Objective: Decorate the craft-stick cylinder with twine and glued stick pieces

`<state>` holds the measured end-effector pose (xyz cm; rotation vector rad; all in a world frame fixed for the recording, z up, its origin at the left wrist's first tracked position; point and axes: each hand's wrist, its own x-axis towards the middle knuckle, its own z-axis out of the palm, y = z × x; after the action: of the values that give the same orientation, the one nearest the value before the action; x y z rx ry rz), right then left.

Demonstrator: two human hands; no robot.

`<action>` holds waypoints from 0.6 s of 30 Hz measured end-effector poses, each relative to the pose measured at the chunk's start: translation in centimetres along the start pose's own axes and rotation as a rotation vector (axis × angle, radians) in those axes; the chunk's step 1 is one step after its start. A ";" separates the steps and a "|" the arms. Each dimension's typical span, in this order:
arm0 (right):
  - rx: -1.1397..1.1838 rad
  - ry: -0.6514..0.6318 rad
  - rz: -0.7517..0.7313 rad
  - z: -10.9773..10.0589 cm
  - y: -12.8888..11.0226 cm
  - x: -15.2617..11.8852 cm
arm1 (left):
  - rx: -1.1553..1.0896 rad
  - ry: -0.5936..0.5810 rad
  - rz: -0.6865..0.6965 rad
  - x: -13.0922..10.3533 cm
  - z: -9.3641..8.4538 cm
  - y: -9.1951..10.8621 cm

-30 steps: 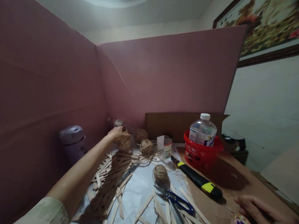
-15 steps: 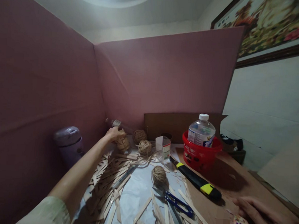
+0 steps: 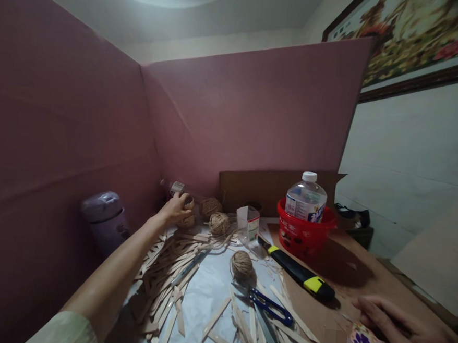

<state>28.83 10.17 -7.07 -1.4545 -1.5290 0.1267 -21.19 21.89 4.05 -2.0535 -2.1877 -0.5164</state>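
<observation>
At the far left of the table, my left hand (image 3: 176, 209) is stretched out and closed around a tan cup-like container (image 3: 187, 220). Its dark round opening shows beside my fingers, which hide part of the wall. Two balls of twine (image 3: 219, 223) lie just to the right of it. Low at the right edge, my right hand (image 3: 404, 327) is curled with thumb and fingertips together. Whatever those fingers pinch, I cannot make out. Below that hand is a pale patterned cloth (image 3: 364, 342) with a purple flower.
Loose wooden sticks (image 3: 165, 292) cover the white sheet. Snips (image 3: 270, 306), another twine ball (image 3: 242, 265) and a utility knife (image 3: 302, 273) lie mid-table. Behind stand a clear plastic box (image 3: 247, 225) and a red bucket (image 3: 305, 234) holding a bottle (image 3: 306, 198). A purple flask (image 3: 106, 220) stands left.
My left hand has turned with the container, and its opening now shows more. My right hand stays low at the right, still curled. The whole view has shifted slightly.
</observation>
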 end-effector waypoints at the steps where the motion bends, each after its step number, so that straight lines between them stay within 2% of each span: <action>1: 0.037 -0.071 -0.013 -0.1 0.0 0.0 | -0.004 0.010 0.003 -0.2 -0.1 -0.1; 3: 0.094 -0.171 -0.033 -0.1 0.2 -0.1 | -0.013 0.033 -0.009 -0.3 -0.1 -0.3; 11: 0.103 -0.183 -0.028 0.1 0.9 -0.1 | -0.031 0.133 -0.214 0.4 0.9 0.9; 14: 0.086 -0.162 -0.055 -0.1 0.5 0.0 | -0.037 0.117 -0.168 0.1 1.1 0.9; 18: 0.089 -0.194 -0.085 -0.2 -0.1 0.1 | -0.063 0.058 -0.067 -0.7 0.4 -0.3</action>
<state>28.90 10.06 -6.84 -1.3358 -1.7172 0.2892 -21.35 21.37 3.38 -1.9744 -2.2410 -0.6512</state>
